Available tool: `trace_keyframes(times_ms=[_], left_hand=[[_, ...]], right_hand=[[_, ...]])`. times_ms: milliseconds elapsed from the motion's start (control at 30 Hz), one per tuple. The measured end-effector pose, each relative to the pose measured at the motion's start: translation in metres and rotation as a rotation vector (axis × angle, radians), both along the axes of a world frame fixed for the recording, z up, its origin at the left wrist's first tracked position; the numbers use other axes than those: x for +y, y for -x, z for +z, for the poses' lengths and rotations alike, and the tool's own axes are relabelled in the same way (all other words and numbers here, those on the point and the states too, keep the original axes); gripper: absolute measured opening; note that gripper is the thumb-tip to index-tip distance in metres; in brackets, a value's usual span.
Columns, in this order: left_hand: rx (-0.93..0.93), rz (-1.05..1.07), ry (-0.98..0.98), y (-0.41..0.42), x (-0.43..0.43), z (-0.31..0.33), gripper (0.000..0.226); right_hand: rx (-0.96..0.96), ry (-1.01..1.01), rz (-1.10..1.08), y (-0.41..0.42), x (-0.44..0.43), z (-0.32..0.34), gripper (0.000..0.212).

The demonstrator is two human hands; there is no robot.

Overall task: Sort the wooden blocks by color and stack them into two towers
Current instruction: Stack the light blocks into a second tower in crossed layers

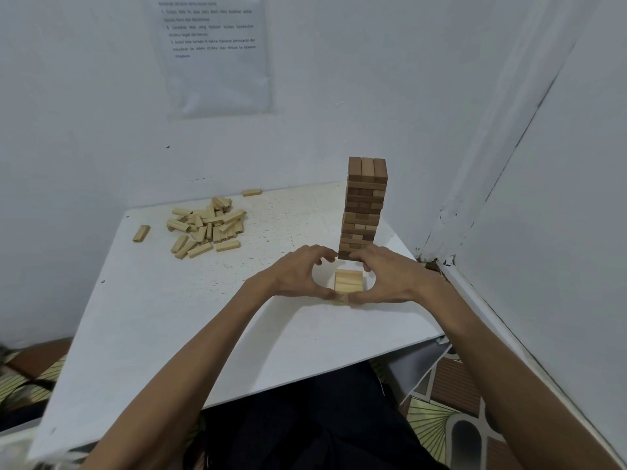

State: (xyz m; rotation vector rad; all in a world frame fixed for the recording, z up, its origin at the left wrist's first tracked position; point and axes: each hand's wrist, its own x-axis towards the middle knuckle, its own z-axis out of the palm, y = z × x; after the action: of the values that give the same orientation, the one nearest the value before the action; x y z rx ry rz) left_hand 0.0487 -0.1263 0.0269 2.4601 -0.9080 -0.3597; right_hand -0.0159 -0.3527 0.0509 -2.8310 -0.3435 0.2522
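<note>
Light block layer (pixel 348 279) sits flat on the table (pixel 169 317), blocks side by side, framed between both hands. Left hand (pixel 298 273) cups it from 9 o'clock and right hand (pixel 390 276) from 3 o'clock. Both hands are curled round it, and the thumbs meet and press on its 6 o'clock edge. That edge is blurred under the thumbs. The fingers arch over toward the 12 o'clock side; can't tell if the left fingertips touch the wood. The right fingertips sit at the far right corner, close by the foot of the dark tower (pixel 364 205).

Dark tower stands upright just beyond the layer at 12 o'clock, many layers high, very little gap between them.

Loose pile of light blocks (pixel 207 227) is at 10 o'clock from the hands, well apart. One stray block (pixel 141 233) lies left of the pile, and another single block (pixel 252 192) is by the far table edge.

Room: bare tabletop runs from the hands toward 8–9 o'clock and between pile and tower. Tight at 3 o'clock, with the table's right edge and the side wall (pixel 543 232) near the right hand. The near edge is at 6 o'clock, under the forearms. Back wall at 12 o'clock carries a printed sheet (pixel 217 52).
</note>
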Motion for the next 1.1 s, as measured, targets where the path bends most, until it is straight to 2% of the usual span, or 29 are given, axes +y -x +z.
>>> trace_keyframes(times_ms=[100, 200, 333, 467, 800, 1100], left_hand=[[0.0, 0.037, 0.0, -0.002, 0.014, 0.004, 0.079], [-0.026, 0.084, -0.008, -0.004, 0.033, 0.007, 0.063], [-0.053, 0.187, -0.021, -0.007, 0.067, 0.01, 0.043], [-0.09, 0.299, -0.023, -0.009, 0.103, 0.012, 0.032], [-0.169, 0.5, -0.197, -0.027, 0.186, 0.014, 0.036], [-0.236, 0.689, -0.359, -0.058, 0.212, -0.008, 0.036]], right_hand=[[-0.065, -0.031, 0.013, -0.003, 0.009, 0.005, 0.078], [-0.107, -0.053, 0.022, -0.01, 0.022, 0.007, 0.065], [-0.123, -0.017, 0.063, -0.022, 0.048, 0.009, 0.05], [-0.119, -0.002, 0.146, -0.035, 0.08, 0.01, 0.041], [-0.09, -0.043, 0.277, -0.082, 0.166, 0.005, 0.04], [-0.079, 0.046, 0.342, -0.136, 0.227, -0.022, 0.044]])
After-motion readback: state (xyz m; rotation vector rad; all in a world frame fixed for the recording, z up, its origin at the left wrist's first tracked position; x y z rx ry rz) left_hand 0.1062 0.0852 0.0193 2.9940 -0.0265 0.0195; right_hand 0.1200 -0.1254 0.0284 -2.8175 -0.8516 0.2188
